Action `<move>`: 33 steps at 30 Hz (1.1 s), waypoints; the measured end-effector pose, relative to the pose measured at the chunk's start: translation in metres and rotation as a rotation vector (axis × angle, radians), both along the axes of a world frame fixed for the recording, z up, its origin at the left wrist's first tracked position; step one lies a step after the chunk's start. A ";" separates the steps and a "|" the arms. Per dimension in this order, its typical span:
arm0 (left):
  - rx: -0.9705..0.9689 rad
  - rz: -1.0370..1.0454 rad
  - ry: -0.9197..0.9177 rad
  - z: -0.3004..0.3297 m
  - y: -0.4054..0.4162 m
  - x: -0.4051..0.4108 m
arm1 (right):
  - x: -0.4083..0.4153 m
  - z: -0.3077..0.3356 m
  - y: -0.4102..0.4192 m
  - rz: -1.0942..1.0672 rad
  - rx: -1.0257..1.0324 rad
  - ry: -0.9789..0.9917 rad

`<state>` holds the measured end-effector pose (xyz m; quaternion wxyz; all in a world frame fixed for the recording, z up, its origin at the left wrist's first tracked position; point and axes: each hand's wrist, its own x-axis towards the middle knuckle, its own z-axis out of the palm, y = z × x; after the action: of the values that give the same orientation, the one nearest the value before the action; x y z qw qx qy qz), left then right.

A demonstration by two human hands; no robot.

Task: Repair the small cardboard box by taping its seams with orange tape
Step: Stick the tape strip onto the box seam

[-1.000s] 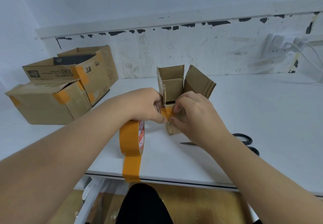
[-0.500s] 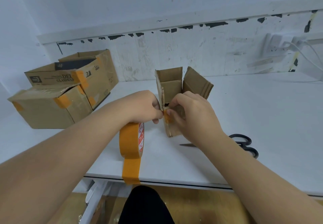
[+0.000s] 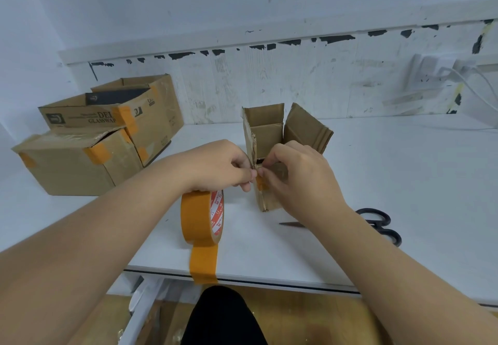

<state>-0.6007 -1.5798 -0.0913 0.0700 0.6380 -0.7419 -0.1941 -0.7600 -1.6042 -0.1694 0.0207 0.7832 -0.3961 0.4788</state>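
Note:
A small cardboard box stands upright at the middle of the white table, its top flaps open. A short piece of orange tape lies over the near vertical corner seam. My left hand pinches that corner from the left, thumb and fingers on the tape. My right hand grips the box's front from the right, fingertips pressed on the same tape. The orange tape roll stands on edge below my left hand, its loose end stuck over the table's front edge.
Two larger cardboard boxes, patched with orange tape, sit at the left of the table. Black scissors lie to the right, partly hidden by my right forearm. A white cable runs along the wall at the far right.
The tape piece has gone from held at the corner to wrapped over the seam. My fingers have shifted slightly up the corner and closed onto it. The view has dipped a little.

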 end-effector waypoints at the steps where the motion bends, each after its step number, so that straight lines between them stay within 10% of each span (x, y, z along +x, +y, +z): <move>1: -0.010 -0.008 -0.015 0.000 0.001 -0.001 | 0.000 0.000 0.000 -0.004 0.002 0.005; 33: 0.179 0.026 -0.029 0.006 -0.005 -0.012 | -0.004 0.001 0.003 0.000 -0.008 0.209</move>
<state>-0.6125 -1.5844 -0.0858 0.0043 0.6541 -0.7141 -0.2494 -0.7645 -1.6013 -0.1685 0.0649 0.8289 -0.3897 0.3959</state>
